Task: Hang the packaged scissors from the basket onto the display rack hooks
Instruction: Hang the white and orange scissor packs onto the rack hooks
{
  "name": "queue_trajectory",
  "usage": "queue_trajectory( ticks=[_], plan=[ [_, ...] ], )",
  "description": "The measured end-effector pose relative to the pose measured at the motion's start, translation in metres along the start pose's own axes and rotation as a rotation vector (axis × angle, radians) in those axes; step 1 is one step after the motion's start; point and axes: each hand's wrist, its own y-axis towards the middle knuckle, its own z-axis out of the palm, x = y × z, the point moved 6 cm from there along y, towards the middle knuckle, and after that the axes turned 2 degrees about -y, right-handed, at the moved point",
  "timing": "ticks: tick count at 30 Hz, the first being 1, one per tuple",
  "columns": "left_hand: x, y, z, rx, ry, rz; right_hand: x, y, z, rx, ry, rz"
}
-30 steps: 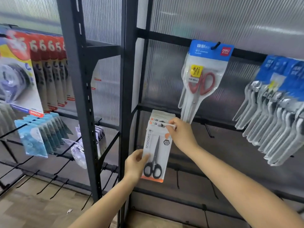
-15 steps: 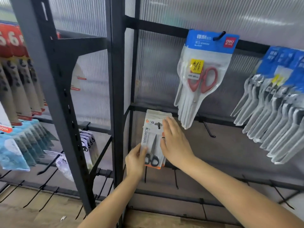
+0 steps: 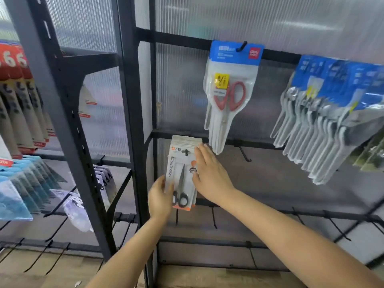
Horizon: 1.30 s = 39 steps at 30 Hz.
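Both hands settle the scissors pack on its hook now!
Right hand (image 3: 209,175) has let go of the top and lies flat, fingers straight, against the pack (image 3: 181,173); left hand (image 3: 160,199) grips its lower edge, hook (image 3: 186,152) through the hole.

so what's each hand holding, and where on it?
Left hand grips the scissors pack at its lower left edge. Right hand lies flat against its right side.

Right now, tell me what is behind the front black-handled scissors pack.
Behind the front pack hangs a stack of more packs, only top edges showing. Their fronts and the hook's shaft are covered.
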Motion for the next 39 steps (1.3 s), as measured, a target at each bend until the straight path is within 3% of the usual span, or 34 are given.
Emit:
queue_trajectory(
  ticks=[4, 10, 14, 21, 31, 39],
  plan=[
    [-0.029, -0.021, -0.016, -0.034, 0.052, 0.048, -0.004, -0.027, -0.017, -0.034, -0.019, 0.004],
    [-0.092, -0.079, -0.01, -0.009, 0.213, 0.389, -0.026, -0.096, -0.049, -0.056, -0.088, -0.019],
    [-0.12, -0.125, 0.04, 0.163, 0.336, 0.548, -0.069, -0.162, -0.073, -0.063, -0.087, 0.162],
    [-0.163, -0.265, 0.175, 0.584, 0.287, 0.802, -0.171, -0.325, -0.116, -0.066, -0.147, 0.565],
    [-0.161, -0.491, 0.32, 1.178, 0.276, 0.872, -0.254, -0.607, -0.154, -0.118, -0.107, 1.216],
    [-0.104, -0.569, 0.397, 1.457, 0.393, 0.87, -0.277, -0.716, -0.101, -0.14, 0.016, 1.575]
  ],
)
